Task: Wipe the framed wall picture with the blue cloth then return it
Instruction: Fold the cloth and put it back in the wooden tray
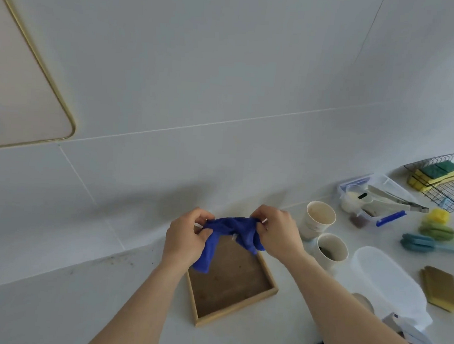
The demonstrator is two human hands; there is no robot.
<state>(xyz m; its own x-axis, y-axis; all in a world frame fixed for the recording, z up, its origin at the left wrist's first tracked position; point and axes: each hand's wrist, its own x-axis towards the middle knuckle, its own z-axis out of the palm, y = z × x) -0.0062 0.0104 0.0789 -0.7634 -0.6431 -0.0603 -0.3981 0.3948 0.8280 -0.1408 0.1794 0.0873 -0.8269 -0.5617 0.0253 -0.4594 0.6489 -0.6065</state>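
Note:
A wooden framed picture (pixel 233 284) lies flat on the white counter, its brown backing side up. Above its far end I hold the blue cloth (pixel 230 230) bunched between both hands. My left hand (pixel 187 238) pinches the cloth's left part, and a flap hangs down below it. My right hand (pixel 278 232) grips the cloth's right end. The cloth hides the frame's far edge.
Two paper cups (pixel 320 217) (pixel 331 248) stand right of the frame. Further right are a clear container with tongs (pixel 378 199), a wire rack of sponges (pixel 443 179), scrub brushes (pixel 429 237), a plastic lid (pixel 384 277) and a brown pad (pixel 440 287). A gold-rimmed mirror (pixel 26 90) hangs on the tiled wall at left.

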